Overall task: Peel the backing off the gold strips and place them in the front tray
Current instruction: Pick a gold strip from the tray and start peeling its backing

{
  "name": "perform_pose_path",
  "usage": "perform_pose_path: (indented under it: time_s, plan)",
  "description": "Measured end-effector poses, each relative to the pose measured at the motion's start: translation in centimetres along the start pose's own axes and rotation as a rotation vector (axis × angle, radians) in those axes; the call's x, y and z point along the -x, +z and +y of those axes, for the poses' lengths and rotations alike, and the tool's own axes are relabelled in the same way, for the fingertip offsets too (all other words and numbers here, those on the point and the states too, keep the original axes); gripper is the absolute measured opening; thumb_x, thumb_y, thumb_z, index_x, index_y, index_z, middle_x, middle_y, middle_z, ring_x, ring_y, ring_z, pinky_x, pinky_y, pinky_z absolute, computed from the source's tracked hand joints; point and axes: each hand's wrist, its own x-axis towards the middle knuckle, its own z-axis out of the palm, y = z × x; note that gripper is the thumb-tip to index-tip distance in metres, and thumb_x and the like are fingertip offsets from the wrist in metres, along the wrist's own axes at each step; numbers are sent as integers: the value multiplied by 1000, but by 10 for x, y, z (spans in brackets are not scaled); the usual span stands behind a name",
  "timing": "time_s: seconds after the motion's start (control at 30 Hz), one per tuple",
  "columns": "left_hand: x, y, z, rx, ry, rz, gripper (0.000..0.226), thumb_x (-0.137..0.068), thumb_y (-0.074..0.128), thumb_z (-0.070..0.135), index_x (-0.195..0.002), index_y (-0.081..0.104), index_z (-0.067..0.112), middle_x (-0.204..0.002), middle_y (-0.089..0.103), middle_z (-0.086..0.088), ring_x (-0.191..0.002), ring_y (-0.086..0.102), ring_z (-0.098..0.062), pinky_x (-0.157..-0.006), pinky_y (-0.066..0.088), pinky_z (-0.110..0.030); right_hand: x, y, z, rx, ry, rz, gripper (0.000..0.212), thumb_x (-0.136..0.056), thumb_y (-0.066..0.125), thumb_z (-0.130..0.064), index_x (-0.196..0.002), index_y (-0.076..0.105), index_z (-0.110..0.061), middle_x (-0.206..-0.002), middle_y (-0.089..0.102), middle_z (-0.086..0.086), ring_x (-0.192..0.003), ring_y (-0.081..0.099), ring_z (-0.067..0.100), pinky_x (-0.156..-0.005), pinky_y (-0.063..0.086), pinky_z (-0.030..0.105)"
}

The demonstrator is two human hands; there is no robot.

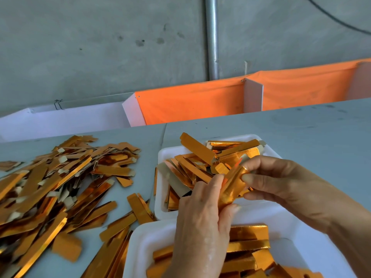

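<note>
Strip pile lies left of 2 trays.

Workshop: bare concrete wall, grey worktable.

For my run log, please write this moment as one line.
left hand: pinches gold strip | right hand: pinches same strip | position: over far tray | near tray: holds strips

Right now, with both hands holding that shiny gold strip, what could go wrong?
1. Both the left hand and the right hand pinch the gold strip, which already looks bent; pulling hard might crease or tear it.
2. The hands work above the far tray, not the front tray, so a dropped strip could land in the wrong one.
3. The loose pile on the table lies close beside both trays, so strips might get mixed.
</note>
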Motion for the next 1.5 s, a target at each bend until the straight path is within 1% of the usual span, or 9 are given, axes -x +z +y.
perform_pose_path:
  time_s: [0.13, 0.33, 0.43, 0.6, 0.77, 0.9, 1.03, 1.27, 1.5]
  plan:
    - [-3, -1, -2, -8, 4, 28, 46, -92, 51, 42, -132, 31, 48, -115, 42, 28, -103, 43, 1, -88, 38, -15, -1, 3, 0, 65, -1, -13, 16, -76, 65, -27, -87, 75, -22, -99, 73, 3, -94, 69, 16, -76, 55, 21]
    - [-5, -4, -1, 47, -13, -15, 36, -92, 51, 43, -127, 44, 44, -89, 53, 27, -90, 53, 0, -77, 43, -11, -1, 5, -1, 93, -37, -9, 12, -77, 63, -21, -83, 73, -17, -93, 73, 6, -89, 69, 15, -74, 54, 21]
    - [-5, -6, 2, 142, 31, -28, 44, -91, 38, 48, -134, 46, 40, -106, 59, 24, -95, 57, 5, -83, 46, -13, -1, 6, -1, 115, -76, 6, 12, -78, 62, -18, -80, 73, -20, -88, 73, 4, -82, 68, 12, -72, 54, 21]
    - [-5, -7, -1, 117, 74, -2, 46, -89, 28, 45, -120, 60, 31, -88, 66, 16, -88, 59, 5, -72, 49, -13, 0, 7, -1, 170, -104, -4, 9, -75, 65, -22, -79, 72, -20, -84, 70, 0, -79, 66, 10, -70, 54, 23]
    - [-3, -12, -1, 291, 21, -119, 33, -91, 34, 46, -100, 62, 30, -76, 69, 14, -73, 63, 5, -60, 45, -9, -1, 6, -2, 208, -181, 57, 15, -74, 67, -22, -81, 69, -10, -79, 68, 4, -72, 64, 10, -65, 52, 21]
    - [-3, -16, 2, 386, 2, -139, 26, -83, 24, 61, -92, 46, 50, -82, 63, 16, -52, 61, 1, -47, 43, -10, -1, 4, -2, 56, -166, 72, 26, -72, 68, -18, -97, 66, -13, -80, 68, -3, -74, 67, 12, -62, 53, 22]
    - [-3, -17, -1, 345, 26, -137, 31, -86, 19, 60, -94, 46, 45, -79, 63, 10, -60, 64, -5, -53, 49, -21, 1, 4, -6, 37, -79, 3, 17, -76, 65, -30, -90, 72, -22, -80, 70, -1, -74, 67, 11, -65, 53, 20]
    - [-7, -17, -3, 300, 42, -216, 33, -95, 32, 46, -85, 55, 26, -68, 67, 3, -57, 60, 4, -50, 44, -18, 1, 9, -7, 192, -28, 68, 15, -87, 62, -6, -74, 65, -13, -64, 64, -5, -61, 60, 5, -60, 48, 15]
    - [-6, -12, -2, 357, -25, -232, 24, -83, 42, 70, -105, 47, 61, -95, 66, 22, -89, 63, 5, -77, 50, -18, -4, 23, -1, 473, -31, 248, 13, -84, 70, -21, -73, 66, -27, -63, 62, -10, -59, 58, 2, -59, 47, 19]
